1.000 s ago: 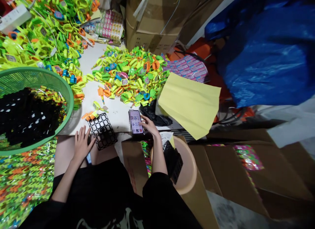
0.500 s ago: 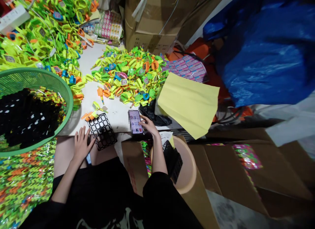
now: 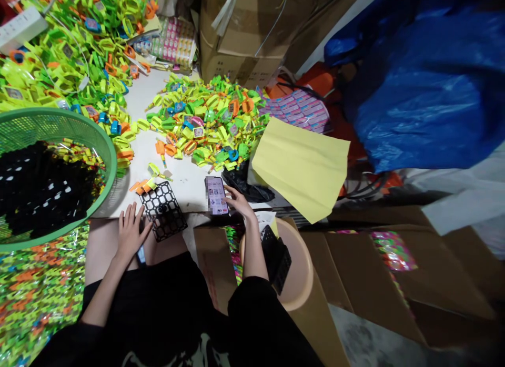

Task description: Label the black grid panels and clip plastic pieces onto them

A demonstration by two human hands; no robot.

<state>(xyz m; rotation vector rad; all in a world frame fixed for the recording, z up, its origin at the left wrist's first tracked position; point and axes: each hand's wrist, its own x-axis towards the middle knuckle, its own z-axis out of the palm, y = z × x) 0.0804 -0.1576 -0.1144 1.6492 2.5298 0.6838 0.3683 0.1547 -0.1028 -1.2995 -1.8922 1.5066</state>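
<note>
My left hand lies flat at the table's front edge, fingers spread, beside a black plastic grid tray that juts out over the edge. It holds nothing. A phone with a lit screen of small pictures lies on the white table. My right hand rests at the phone's right side, fingers stretched out, fingertips at the screen's edge. Several orange and yellow plastic pieces lie by the tray's far left corner.
Colourful plastic toy pieces are heaped behind the phone, with a larger pile at the far left. A green basket holds black parts. At right are yellow paper, a round tub, cardboard boxes and blue plastic.
The pictures on the phone screen have shifted. Both hands and the grid tray stay practically where they were; the view has moved very slightly.
</note>
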